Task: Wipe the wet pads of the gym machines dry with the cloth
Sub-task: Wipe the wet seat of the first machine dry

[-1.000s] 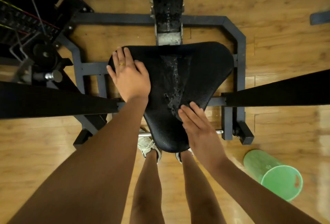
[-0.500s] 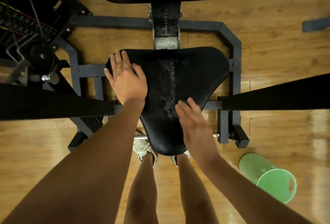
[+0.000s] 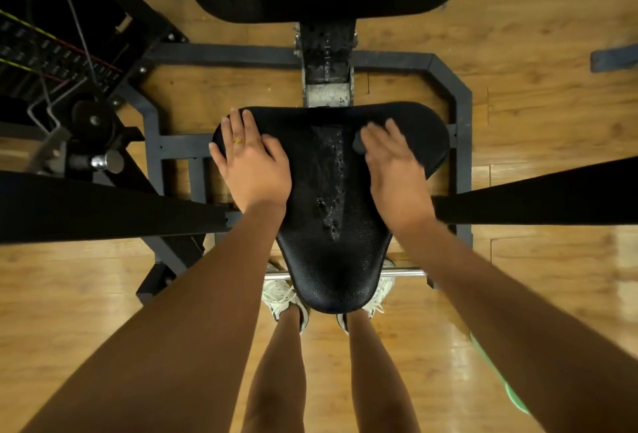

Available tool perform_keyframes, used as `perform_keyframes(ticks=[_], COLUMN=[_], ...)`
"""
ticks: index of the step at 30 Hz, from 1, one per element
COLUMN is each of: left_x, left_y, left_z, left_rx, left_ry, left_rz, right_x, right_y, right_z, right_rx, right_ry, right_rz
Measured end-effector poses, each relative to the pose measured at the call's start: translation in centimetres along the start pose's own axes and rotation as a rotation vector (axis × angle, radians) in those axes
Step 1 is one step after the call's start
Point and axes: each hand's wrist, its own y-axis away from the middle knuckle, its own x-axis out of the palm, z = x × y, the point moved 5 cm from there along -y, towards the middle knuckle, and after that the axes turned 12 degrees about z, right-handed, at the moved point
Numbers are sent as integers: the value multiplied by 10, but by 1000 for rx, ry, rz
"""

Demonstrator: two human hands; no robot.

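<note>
Since the seat pad [image 3: 331, 277] is wet down its middle (water streak [image 3: 333, 191]), the dark cloth [image 3: 359, 145] lies on its far-right part, pressed under the right hand [image 3: 393, 170], fingers flat & close together. Left hand [image 3: 253, 163] rests flat far-left, fingers slightly spread, prob. steadying. Cloth mostly hidden; fold unclear.

Wooden floor [image 3: 552, 35], weight stack [image 3: 41, 53], white sneakers [image 3: 281, 294]
</note>
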Motion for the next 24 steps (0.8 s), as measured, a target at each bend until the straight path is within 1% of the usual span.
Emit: perform_keyframes(ticks=[2,4,6,9,12,14,16,19,21,24], left_x=[0,1,2,3,3,3,1,0,1,2], left_y=[0,-1,-2,-2,-3,-2,-1,-1,-1,-1], left_z=[0,0,1,2,3,3,1,1,1,1], left_rx=[-5,-11,-11,-12,-11,-9,-7,-15,-11,-12], left_ry=[-5,-9,-20,-17,-24,-19,-18,-17,-24,-21], left_rz=[4,8,2,6,-3,8,12,10,8,2], right_x=[10,13,10,0,-6,-2,6,20,18,7], right_y=[48,71,55,-5,-58,-47,-1,63,55,-9], right_z=[3,3,2,6,11,11,9,9,10,17], right_rx=[-29,-37,-23,13,19,0,-19,-24,17,51], right_ry=[-15,7,3,-15,-35,4,21,-19,-63,-59], right_rz=[34,64,55,4,18,13,11,68,35,-46])
